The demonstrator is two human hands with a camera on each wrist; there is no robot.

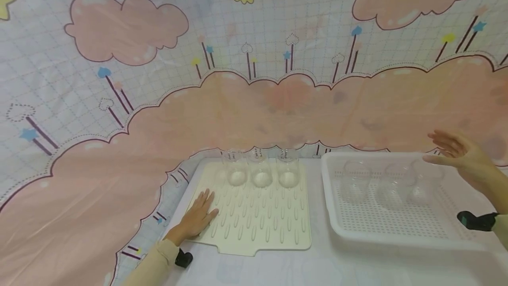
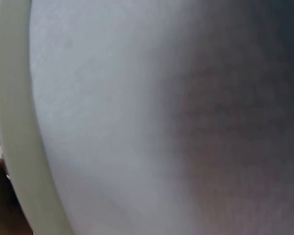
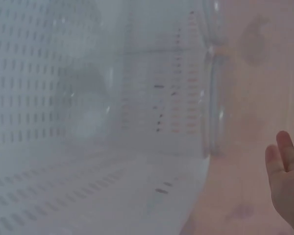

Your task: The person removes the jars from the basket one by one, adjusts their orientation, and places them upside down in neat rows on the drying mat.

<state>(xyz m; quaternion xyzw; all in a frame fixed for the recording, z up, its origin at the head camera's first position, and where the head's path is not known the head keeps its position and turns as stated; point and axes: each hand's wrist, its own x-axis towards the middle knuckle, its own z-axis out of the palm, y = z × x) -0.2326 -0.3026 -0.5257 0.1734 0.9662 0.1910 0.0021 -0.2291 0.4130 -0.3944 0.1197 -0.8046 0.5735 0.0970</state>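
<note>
My left hand (image 1: 197, 216) rests with spread fingers on the left side of a cream draining mat (image 1: 262, 228). Along the mat's back edge stand three clear glasses: a left glass (image 1: 236, 171), a middle glass (image 1: 259, 171) and a right glass (image 1: 288, 171). Over the back right corner of a white perforated basket (image 1: 332, 215), my right hand (image 1: 462, 151) is raised with nothing in it. Three more clear glasses stand inside the basket, among them a left one (image 1: 356, 184) and a rightmost one (image 1: 424, 184), nearest that hand. In the right wrist view, the fingers (image 3: 287, 149) are extended beyond a glass rim.
A white tabletop (image 1: 317, 266) lies under the mat and basket. Behind them hangs a patterned cloth (image 1: 254, 114) with pink clouds, which also runs down the left side. The basket's raised wall stands to the right of the mat, with a narrow strip of table between.
</note>
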